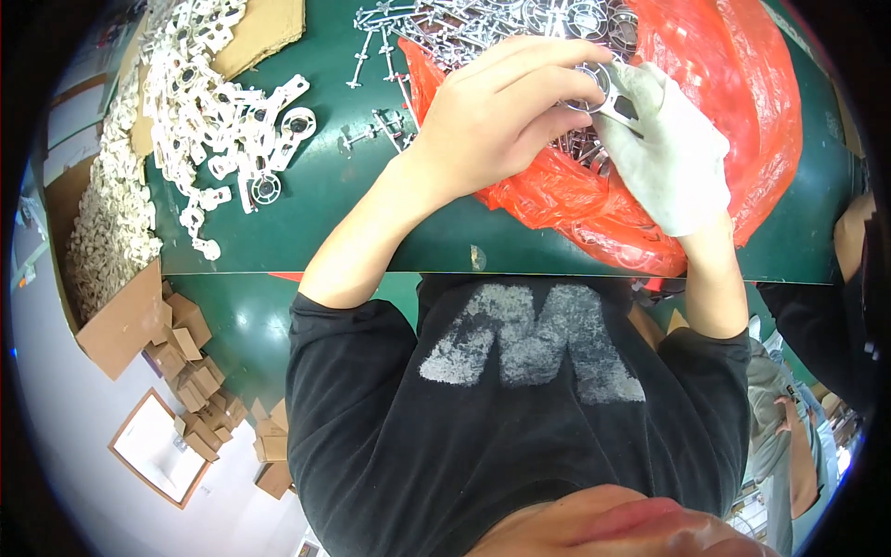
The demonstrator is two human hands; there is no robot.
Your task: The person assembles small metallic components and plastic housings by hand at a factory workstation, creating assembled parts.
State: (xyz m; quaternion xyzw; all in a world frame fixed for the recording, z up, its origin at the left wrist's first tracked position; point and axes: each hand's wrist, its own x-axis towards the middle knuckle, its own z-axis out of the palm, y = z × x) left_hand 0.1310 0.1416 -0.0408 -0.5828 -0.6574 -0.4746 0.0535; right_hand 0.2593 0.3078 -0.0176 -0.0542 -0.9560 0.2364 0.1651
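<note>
Head view: both hands are together over the open mouth of a red plastic bag on the green table. Bare left hand and white-gloved right hand are clamped on opposite sides of a silvery ring part, held between them. Some fingertip contact is hidden; grip force cannot be told.

Handling assessment: the part appears slim and light, within the capacity of a fingertip pinch. Material is unconfirmed; the bright finish suggests plated plastic or thin metal, stiff in either case. Narrow sections are judged liable to bend or snap under twisting. Smooth surfaces will probably slip against bare skin and mark easily; the glove should be kinder to the finish. Preferred hold: outer rim of the ring, fingers opposed, no pressure across the opening.

Loose silvery parts lie heaped nearby, a likely snagging hazard. White parts lie well apart, on the table's left side.
</note>
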